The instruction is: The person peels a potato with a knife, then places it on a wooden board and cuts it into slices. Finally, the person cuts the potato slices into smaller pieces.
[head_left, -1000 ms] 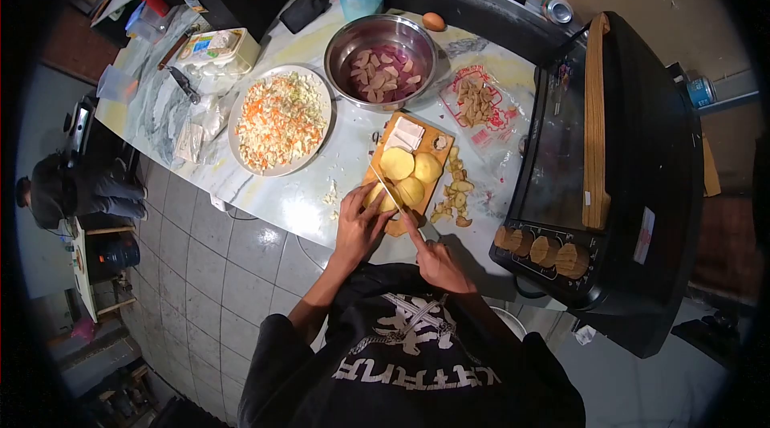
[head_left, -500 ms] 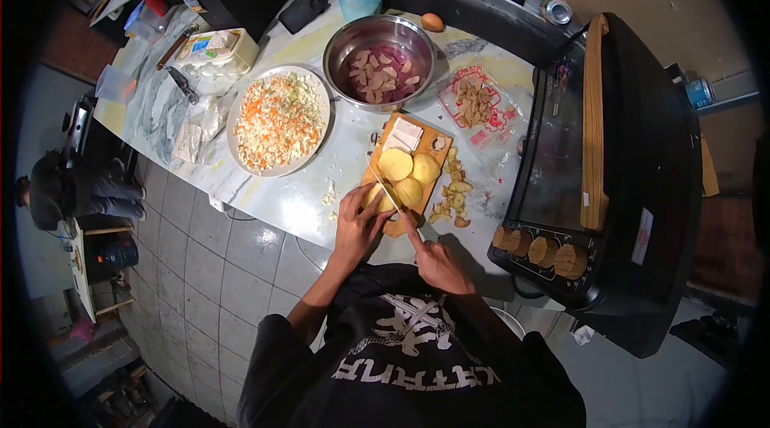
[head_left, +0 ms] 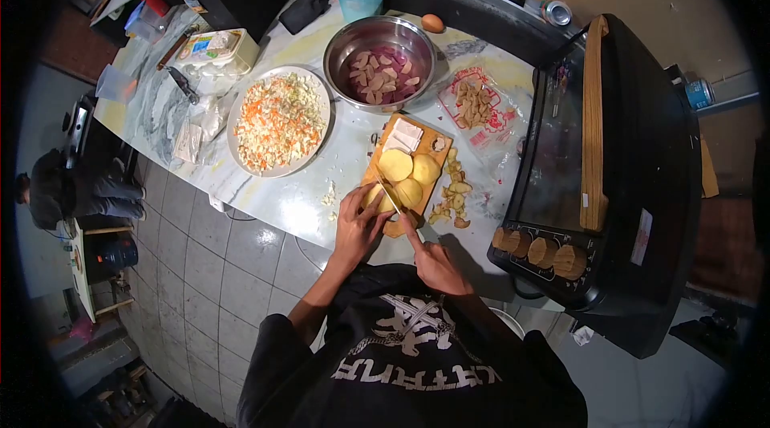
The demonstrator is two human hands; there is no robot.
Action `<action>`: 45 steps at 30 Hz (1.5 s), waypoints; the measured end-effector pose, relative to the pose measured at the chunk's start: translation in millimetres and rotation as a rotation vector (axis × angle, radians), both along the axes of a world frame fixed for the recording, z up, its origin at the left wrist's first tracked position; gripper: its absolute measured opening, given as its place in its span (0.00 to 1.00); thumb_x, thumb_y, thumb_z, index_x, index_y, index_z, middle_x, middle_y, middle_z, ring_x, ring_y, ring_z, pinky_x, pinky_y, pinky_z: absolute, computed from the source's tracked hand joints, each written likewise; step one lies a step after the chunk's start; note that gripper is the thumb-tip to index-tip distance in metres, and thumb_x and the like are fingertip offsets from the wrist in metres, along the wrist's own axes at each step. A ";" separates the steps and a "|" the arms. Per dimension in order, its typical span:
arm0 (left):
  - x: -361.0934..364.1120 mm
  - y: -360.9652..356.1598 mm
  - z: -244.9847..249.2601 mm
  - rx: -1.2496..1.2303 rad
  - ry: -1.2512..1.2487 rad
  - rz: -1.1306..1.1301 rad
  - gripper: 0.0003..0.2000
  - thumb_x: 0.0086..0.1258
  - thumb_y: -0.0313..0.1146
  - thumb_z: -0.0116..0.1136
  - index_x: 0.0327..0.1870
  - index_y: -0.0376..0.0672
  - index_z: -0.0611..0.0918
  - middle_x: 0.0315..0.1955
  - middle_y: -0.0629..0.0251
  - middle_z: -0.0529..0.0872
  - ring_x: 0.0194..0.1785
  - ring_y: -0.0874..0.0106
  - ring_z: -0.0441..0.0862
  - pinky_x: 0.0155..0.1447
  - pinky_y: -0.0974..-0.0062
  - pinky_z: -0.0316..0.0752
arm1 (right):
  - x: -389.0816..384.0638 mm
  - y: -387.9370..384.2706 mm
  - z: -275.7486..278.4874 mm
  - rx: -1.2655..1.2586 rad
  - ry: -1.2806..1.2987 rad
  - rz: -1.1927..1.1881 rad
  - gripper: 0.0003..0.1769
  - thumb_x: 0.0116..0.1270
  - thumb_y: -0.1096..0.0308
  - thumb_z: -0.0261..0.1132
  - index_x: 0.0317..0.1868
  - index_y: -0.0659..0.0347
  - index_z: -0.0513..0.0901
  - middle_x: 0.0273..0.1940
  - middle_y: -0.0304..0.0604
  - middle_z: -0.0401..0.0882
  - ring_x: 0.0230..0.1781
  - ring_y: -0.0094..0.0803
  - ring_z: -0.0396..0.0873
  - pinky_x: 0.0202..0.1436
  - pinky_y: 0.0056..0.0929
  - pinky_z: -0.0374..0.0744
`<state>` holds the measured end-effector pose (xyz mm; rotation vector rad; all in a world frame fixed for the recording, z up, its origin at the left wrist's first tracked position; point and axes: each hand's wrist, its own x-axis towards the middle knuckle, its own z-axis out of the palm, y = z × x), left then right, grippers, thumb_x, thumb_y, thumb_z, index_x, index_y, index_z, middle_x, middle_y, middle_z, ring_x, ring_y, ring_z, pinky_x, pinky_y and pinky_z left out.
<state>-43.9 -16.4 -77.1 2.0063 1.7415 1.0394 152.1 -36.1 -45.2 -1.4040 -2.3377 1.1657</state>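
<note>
On a wooden cutting board (head_left: 437, 137) lie several peeled potato pieces (head_left: 395, 165) and a stack of pale slices (head_left: 403, 136). My left hand (head_left: 358, 214) presses its fingers on a potato piece (head_left: 374, 197) at the board's left edge. In my right hand (head_left: 434, 259) is the handle of a knife (head_left: 388, 194); its blade slants up and left along that potato piece, right beside my left fingertips. Potato peels (head_left: 455, 191) lie in a heap along the board's right side.
A plate (head_left: 326, 135) of chopped vegetables stands left of the board. A metal bowl (head_left: 325, 67) with sliced pieces sits beyond it. To the right are a plastic bag (head_left: 505, 103) with brown pieces and a black oven (head_left: 642, 179). Another person (head_left: 72, 187) stands far left.
The knife blade has shifted very slightly against the potato piece. My hands stay in nearly the same place.
</note>
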 end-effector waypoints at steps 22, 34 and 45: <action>-0.8 0.4 1.4 0.021 0.023 -0.010 0.23 0.55 0.29 0.70 0.54 0.39 0.81 0.56 0.54 0.77 0.56 0.54 0.75 0.59 0.61 0.72 | -5.5 -2.4 -2.0 -0.053 -0.054 -0.001 0.48 0.58 0.86 0.52 0.77 0.50 0.46 0.22 0.58 0.75 0.24 0.53 0.76 0.33 0.48 0.73; -3.5 -0.4 3.2 0.032 0.059 -0.021 0.26 0.54 0.31 0.71 0.56 0.37 0.79 0.56 0.52 0.76 0.57 0.53 0.73 0.60 0.59 0.70 | -7.3 -1.6 0.9 0.021 0.153 -0.042 0.46 0.58 0.85 0.52 0.77 0.52 0.48 0.21 0.59 0.71 0.21 0.53 0.75 0.28 0.43 0.72; -2.4 -0.1 9.8 -0.035 -0.149 -0.023 0.29 0.54 0.26 0.71 0.60 0.39 0.75 0.55 0.52 0.76 0.59 0.54 0.74 0.58 0.63 0.75 | -0.4 -4.0 -8.2 -0.028 0.133 -0.052 0.45 0.57 0.86 0.51 0.76 0.52 0.52 0.32 0.63 0.77 0.28 0.57 0.77 0.33 0.44 0.75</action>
